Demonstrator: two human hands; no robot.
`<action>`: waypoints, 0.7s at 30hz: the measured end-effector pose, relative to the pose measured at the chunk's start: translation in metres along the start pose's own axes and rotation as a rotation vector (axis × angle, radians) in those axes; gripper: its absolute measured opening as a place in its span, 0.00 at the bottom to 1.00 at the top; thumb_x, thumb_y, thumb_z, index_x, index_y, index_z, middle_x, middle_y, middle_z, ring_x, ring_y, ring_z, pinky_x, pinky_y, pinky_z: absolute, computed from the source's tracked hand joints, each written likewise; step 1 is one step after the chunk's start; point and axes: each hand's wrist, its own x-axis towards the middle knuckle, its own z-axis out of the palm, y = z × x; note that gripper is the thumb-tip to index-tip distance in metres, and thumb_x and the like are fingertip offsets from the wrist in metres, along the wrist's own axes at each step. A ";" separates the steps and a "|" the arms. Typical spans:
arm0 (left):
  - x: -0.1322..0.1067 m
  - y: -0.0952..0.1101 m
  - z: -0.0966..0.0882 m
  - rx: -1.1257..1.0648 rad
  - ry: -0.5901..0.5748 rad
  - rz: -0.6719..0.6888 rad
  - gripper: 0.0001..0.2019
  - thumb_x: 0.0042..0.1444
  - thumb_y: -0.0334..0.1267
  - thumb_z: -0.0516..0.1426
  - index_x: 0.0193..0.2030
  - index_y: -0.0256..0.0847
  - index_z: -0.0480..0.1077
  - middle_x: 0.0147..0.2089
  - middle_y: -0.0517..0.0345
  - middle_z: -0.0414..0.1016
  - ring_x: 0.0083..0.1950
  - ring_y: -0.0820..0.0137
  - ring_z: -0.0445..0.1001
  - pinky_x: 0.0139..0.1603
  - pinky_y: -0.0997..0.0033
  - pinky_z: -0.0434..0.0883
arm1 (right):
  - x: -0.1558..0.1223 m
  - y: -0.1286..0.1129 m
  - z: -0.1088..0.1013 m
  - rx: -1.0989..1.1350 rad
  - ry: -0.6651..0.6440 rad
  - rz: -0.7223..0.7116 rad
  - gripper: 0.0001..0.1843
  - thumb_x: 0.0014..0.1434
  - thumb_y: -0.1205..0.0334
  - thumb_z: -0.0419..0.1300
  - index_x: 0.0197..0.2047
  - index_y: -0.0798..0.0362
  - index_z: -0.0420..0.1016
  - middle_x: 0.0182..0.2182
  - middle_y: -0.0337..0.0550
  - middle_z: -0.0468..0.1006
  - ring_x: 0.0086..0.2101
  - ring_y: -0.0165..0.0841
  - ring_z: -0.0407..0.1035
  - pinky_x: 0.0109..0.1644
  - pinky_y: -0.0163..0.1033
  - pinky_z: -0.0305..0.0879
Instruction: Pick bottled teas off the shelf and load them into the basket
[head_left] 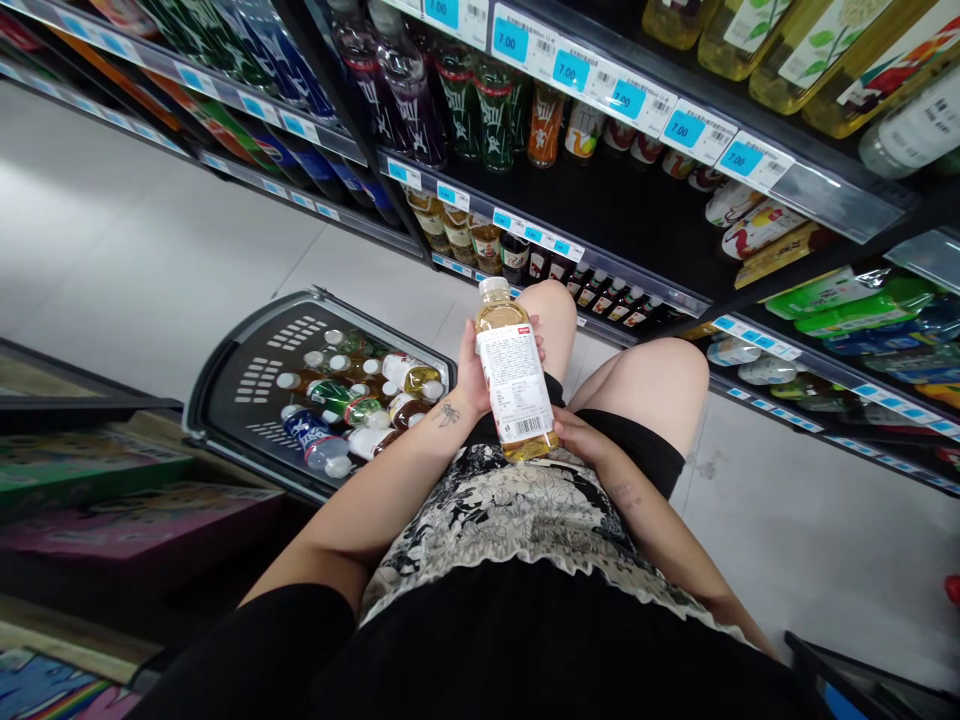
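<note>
Grips a drink bottle [516, 385] in both hands above the lap, just in front of the bare knees, cap tilted away toward the shelves [622, 230]. Wraps the left hand [469, 375] round the upper half from the left side, fingers [537, 350] curled behind and clamped on the bottle, tips just showing past the right edge of the label. Cups the lower corner with the right hand [579, 434], touching the base. Cannot tell how far those fingers close, most of them hidden beneath the bottle. White cap, pale yellow drink, white label with small print and a barcode facing up, the print too small to read. Down to the left, near the left forearm, a dark basket [225, 365] on the floor, holding other bottles [352, 405] lying on their sides, the near corner covered by that forearm. Ahead, rows of drinks behind blue price tags [570, 70], the top row cut off at the frame edge, the lowest row dark and hard to make out.
</note>
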 end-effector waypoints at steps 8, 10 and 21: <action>0.000 0.000 -0.001 0.002 -0.023 0.000 0.49 0.56 0.73 0.47 0.70 0.32 0.61 0.46 0.44 0.81 0.43 0.60 0.80 0.46 0.60 0.77 | 0.000 -0.001 0.001 0.012 -0.008 -0.020 0.38 0.49 0.37 0.69 0.56 0.51 0.75 0.47 0.49 0.81 0.40 0.41 0.77 0.38 0.39 0.74; 0.001 0.000 -0.002 0.003 -0.025 0.004 0.49 0.56 0.73 0.47 0.70 0.32 0.62 0.46 0.44 0.81 0.43 0.60 0.80 0.46 0.60 0.77 | 0.000 -0.001 0.001 0.011 -0.005 -0.021 0.38 0.49 0.36 0.70 0.56 0.51 0.75 0.47 0.49 0.81 0.40 0.41 0.77 0.37 0.39 0.74; 0.001 0.000 -0.003 0.026 -0.004 0.005 0.50 0.55 0.72 0.49 0.71 0.32 0.60 0.47 0.43 0.81 0.44 0.59 0.81 0.47 0.61 0.77 | 0.001 0.003 -0.003 0.005 -0.006 -0.006 0.38 0.50 0.36 0.69 0.58 0.51 0.74 0.48 0.49 0.80 0.43 0.42 0.76 0.39 0.40 0.74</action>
